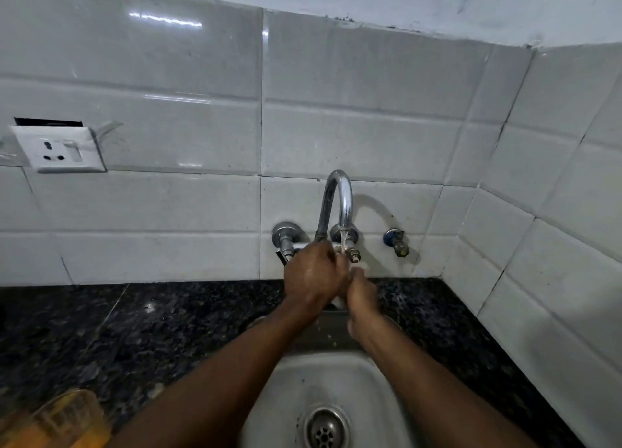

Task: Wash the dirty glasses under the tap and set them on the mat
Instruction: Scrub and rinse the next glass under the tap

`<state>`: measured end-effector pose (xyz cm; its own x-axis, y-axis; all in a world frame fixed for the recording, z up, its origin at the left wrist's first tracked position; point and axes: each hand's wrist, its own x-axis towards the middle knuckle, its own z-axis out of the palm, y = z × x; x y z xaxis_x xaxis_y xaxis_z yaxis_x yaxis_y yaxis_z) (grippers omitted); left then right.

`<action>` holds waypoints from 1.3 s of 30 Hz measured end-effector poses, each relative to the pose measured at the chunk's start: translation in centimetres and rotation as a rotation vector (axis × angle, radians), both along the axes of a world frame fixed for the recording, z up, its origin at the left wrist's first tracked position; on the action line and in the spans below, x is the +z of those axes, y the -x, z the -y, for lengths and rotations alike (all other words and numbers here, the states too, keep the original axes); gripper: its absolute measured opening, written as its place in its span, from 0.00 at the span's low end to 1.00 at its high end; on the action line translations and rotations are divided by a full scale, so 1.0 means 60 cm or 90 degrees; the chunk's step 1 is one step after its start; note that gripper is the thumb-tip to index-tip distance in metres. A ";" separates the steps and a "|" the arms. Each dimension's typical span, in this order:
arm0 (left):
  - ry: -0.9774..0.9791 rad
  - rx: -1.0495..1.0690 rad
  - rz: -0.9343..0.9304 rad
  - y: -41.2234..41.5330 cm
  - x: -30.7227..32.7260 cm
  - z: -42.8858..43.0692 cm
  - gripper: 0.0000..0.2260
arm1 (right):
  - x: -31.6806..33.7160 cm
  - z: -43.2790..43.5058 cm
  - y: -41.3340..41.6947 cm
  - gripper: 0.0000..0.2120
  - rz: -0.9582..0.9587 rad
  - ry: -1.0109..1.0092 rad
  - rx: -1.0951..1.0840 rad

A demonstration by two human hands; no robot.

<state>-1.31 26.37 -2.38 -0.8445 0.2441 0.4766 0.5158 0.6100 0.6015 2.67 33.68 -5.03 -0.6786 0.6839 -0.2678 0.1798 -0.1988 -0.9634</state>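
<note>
Socket [58, 148]: a white wall socket sat on the tiled wall at the far left.
Mat [99, 437]: an orange mat lay at the near left corner, on the dark speckled countertop [141, 326].
Second glass [67, 414]: a clear glass stood on the mat, blurred at the edge of view.
Left hand [311, 272]: it was raised under the tap with its back to the camera. Its fingers were curled over to the right, closed on a thing pressed between both hands.
Tap [336, 198]: a chrome swan-neck spout rose from the far wall. A thin stream of water [343, 242] fell from it onto the hands.
Glass in hand [337, 301]: only a small pale, clear bit showed below and between the two hands, over the far rim of the sink. The rest was hidden.
Right hand [361, 292]: it met the left hand from the right, thumb up. Its fingers were hidden, so its grip could not be told.
Sink [380, 390]: a steel basin lay near and centre, below the forearms, with its drain [324, 429] at the near edge.
Valve [397, 242]: a small blue-capped valve sat on the wall to the right of the tap.
</note>
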 end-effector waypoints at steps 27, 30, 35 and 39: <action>-0.406 -0.203 0.812 0.039 -0.019 0.038 0.21 | 0.078 -0.045 0.005 0.07 -0.111 -0.582 0.436; -0.444 -0.098 0.602 0.037 -0.029 0.033 0.14 | 0.109 -0.073 -0.001 0.16 -0.011 -0.390 0.703; -0.422 -0.026 0.115 0.021 -0.053 0.037 0.08 | 0.089 -0.094 0.024 0.30 0.046 -0.219 0.760; -0.327 -0.025 0.315 0.038 -0.048 0.046 0.11 | 0.080 -0.076 0.017 0.32 0.108 -0.393 0.798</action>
